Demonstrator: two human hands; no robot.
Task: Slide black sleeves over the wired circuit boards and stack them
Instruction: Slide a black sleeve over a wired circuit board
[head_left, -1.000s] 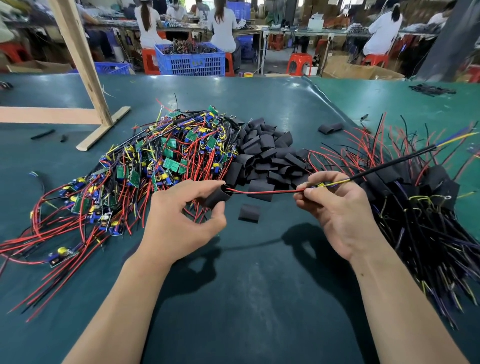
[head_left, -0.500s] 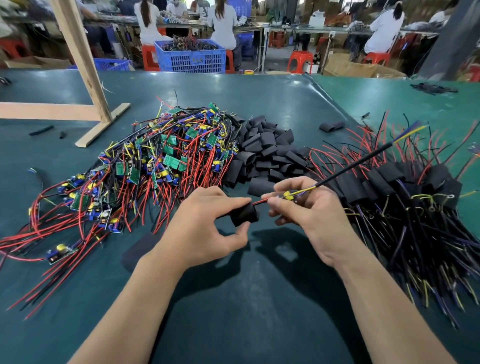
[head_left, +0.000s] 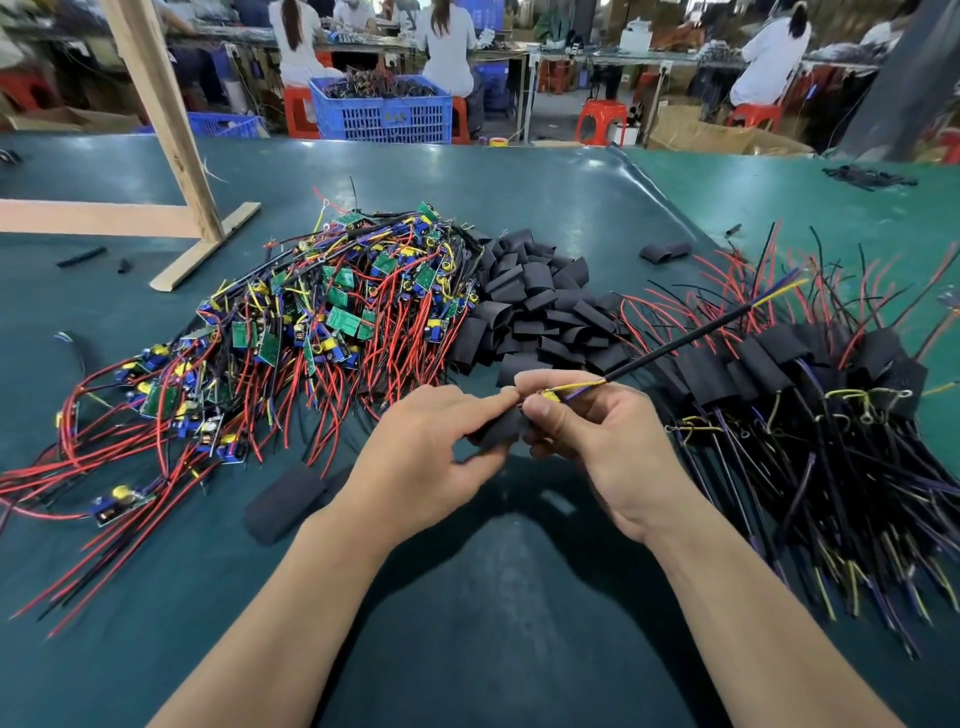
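My left hand (head_left: 426, 457) and my right hand (head_left: 592, 441) met over the green table (head_left: 467, 623), close in front of me. The left fingers were curled around a black sleeve (head_left: 501, 428) and pinched it from its left side. The right thumb and forefinger pinched the wired circuit board (head_left: 548, 399) at the mouth of the sleeve; only a small yellow part of the board showed between my fingertips. From this board a black cable (head_left: 675, 345) went up to the right, tilted above the table, and ended in blue and yellow wire tips.

In the head view there was, to the left, a pile of bare boards (head_left: 322, 322) with red and black wires. Just beside it, in the middle, lay a heap of empty sleeves (head_left: 540, 312). To the right was the stack of finished pieces (head_left: 810, 374), already covered in black, with their wires spread out. One single sleeve (head_left: 285, 499) lay on the table near my left wrist. Behind, a wooden frame (head_left: 171, 156) stood on the table, and a blue crate (head_left: 382, 111) stood beyond its far edge.
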